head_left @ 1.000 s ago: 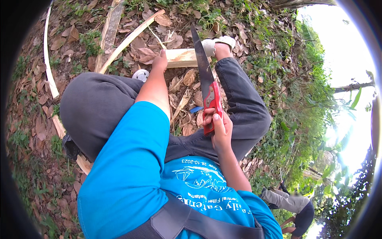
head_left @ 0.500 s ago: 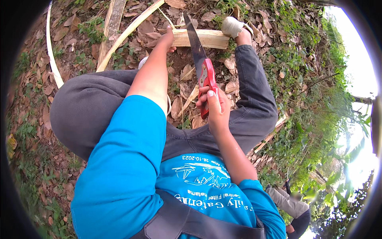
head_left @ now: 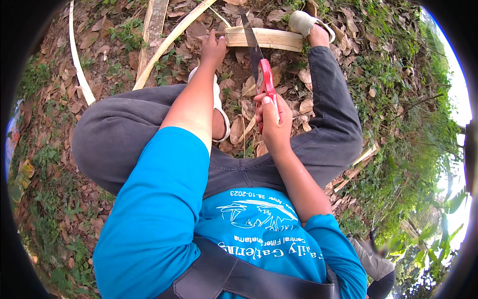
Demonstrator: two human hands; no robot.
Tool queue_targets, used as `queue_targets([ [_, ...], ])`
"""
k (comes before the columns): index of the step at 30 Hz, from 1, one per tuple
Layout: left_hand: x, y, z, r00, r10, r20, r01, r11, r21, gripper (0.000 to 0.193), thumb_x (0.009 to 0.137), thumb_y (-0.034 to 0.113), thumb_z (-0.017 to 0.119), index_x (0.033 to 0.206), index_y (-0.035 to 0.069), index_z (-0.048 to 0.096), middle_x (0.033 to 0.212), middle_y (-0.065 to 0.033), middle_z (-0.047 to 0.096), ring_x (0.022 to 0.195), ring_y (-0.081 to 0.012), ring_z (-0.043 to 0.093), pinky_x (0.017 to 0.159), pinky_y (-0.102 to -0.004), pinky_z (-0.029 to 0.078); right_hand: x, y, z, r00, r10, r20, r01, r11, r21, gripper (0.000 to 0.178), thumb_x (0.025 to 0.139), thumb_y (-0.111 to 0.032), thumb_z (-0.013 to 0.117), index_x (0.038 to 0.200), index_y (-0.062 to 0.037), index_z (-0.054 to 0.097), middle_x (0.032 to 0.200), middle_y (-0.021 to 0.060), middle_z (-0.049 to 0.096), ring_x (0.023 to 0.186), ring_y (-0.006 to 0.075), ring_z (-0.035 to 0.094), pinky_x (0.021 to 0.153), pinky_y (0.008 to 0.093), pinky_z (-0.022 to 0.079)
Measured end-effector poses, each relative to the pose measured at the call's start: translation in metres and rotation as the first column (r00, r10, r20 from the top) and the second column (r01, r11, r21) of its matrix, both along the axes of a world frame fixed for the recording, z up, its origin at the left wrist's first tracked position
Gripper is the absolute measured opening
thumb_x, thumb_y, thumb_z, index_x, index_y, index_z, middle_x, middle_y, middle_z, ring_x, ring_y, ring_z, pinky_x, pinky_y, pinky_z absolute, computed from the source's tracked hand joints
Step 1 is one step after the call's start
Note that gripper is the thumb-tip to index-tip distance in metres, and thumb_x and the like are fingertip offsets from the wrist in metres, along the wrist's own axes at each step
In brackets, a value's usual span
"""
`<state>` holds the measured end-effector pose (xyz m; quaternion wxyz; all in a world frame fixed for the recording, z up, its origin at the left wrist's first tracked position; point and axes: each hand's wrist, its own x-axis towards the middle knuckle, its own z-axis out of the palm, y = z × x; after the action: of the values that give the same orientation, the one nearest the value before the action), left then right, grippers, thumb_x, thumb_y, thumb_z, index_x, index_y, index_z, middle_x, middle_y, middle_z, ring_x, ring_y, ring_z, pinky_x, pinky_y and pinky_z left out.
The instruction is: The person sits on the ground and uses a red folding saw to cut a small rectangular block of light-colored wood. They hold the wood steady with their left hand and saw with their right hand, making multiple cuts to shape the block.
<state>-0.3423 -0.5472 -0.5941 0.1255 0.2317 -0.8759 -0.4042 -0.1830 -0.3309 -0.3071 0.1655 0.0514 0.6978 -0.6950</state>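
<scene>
While right grip (head_left: pixel 277 119) clasps red-handled saw (head_left: pixel 265 75), left grip (head_left: pixel 213 53) unclear, beside pale wood (head_left: pixel 280 40)

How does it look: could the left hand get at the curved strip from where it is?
Probably yes. The curved strip lies to the left of the left hand, with only leaves seen between; the saw is away in the right hand.

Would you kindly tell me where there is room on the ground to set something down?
Leaf-strewn ground with low weeds offers room between the narrow pale strip at far left and the plank, beyond the left knee. It is crowded around the wood piece, with the left hand, the saw and a shoe close by.
</scene>
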Motion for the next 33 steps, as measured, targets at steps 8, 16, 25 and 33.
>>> queue_targets([
  [8,0.002,0.02,0.075,0.939,-0.341,0.035,0.341,0.94,0.004,0.092,0.081,0.041,0.084,0.157,0.014,0.039,0.15,-0.0179,0.054,0.135,-0.0347,0.057,0.108,-0.0457,0.049,0.002,0.008,-0.011,0.999,-0.033,-0.016,0.034,0.998,0.052,0.02,0.106,-0.019,0.057,0.103,-0.0035,0.068,0.073,-0.0049,0.055,0.063,0.0032,0.052,0.057,0.0224,0.041],
  [16,-0.004,0.01,0.077,0.909,-0.369,0.192,0.372,0.928,0.024,0.093,0.083,0.04,0.086,0.156,0.011,0.037,0.141,-0.0198,0.062,0.128,-0.0365,0.062,0.105,-0.0462,0.052,0.008,0.01,-0.034,0.995,0.054,-0.086,-0.046,0.994,0.096,0.022,0.108,-0.019,0.054,0.109,-0.0019,0.067,0.079,-0.005,0.055,0.067,0.0034,0.051,0.062,0.0211,0.042],
  [25,-0.004,0.009,0.08,0.944,-0.328,0.03,0.329,0.931,-0.157,0.103,0.08,0.038,0.088,0.159,0.004,0.031,0.154,-0.022,0.045,0.14,-0.038,0.05,0.111,-0.0458,0.048,0.006,-0.002,-0.03,0.986,0.034,-0.166,-0.016,0.994,0.109,0.019,0.104,-0.017,0.058,0.102,-0.003,0.071,0.071,-0.0032,0.055,0.062,0.0054,0.048,0.057,0.027,0.039],
  [33,0.025,0.033,0.112,0.878,-0.274,0.392,0.329,0.941,-0.079,0.099,0.087,0.033,0.08,0.165,0.01,0.023,0.161,-0.0195,0.038,0.133,-0.0398,0.057,0.112,-0.0576,0.045,0.017,0.01,-0.043,0.997,-0.021,-0.078,0.013,0.994,-0.104,0.025,0.109,-0.026,0.053,0.107,-0.0054,0.066,0.071,-0.0046,0.053,0.056,0.0017,0.045,0.047,0.0188,0.032],
])
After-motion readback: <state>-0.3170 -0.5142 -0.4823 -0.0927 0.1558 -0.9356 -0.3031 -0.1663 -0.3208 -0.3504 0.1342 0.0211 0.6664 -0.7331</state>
